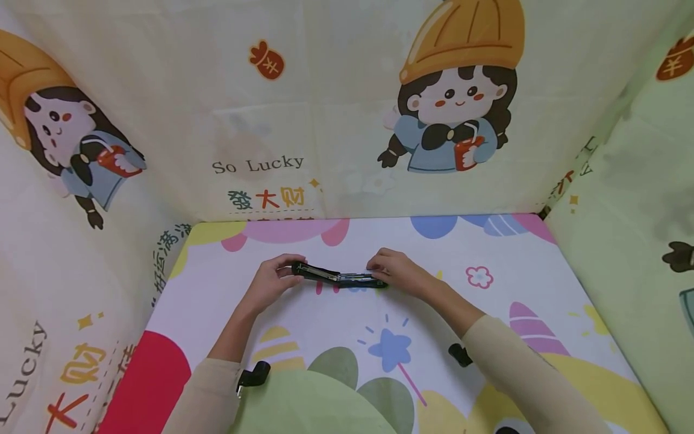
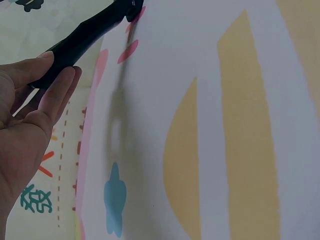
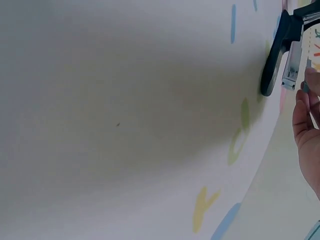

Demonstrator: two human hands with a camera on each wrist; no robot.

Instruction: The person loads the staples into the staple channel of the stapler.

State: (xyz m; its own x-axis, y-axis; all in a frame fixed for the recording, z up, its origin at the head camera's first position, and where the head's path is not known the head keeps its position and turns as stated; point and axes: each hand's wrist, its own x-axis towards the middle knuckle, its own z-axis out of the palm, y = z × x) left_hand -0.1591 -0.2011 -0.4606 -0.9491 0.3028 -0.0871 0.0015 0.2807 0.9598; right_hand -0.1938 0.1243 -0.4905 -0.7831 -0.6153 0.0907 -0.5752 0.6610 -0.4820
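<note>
A black stapler (image 1: 320, 274), swung wide open with its metal channel showing, hangs low over the table between the two hands. My left hand (image 1: 267, 284) pinches one end of it, thumb against fingers around the dark body (image 2: 75, 47) in the left wrist view. At the other end is my right hand (image 1: 400, 272). In the right wrist view its fingertips pinch a small grey strip (image 3: 307, 82), close beside the end of the metal channel (image 3: 291, 70). Part of the right hand falls outside that view.
A patterned cloth covers the table (image 1: 434, 313). Printed cloth walls (image 1: 347, 120) stand behind it and at both sides. Black wrist gear (image 1: 255, 375) shows at the left sleeve, and another black piece (image 1: 459, 354) beside the right sleeve.
</note>
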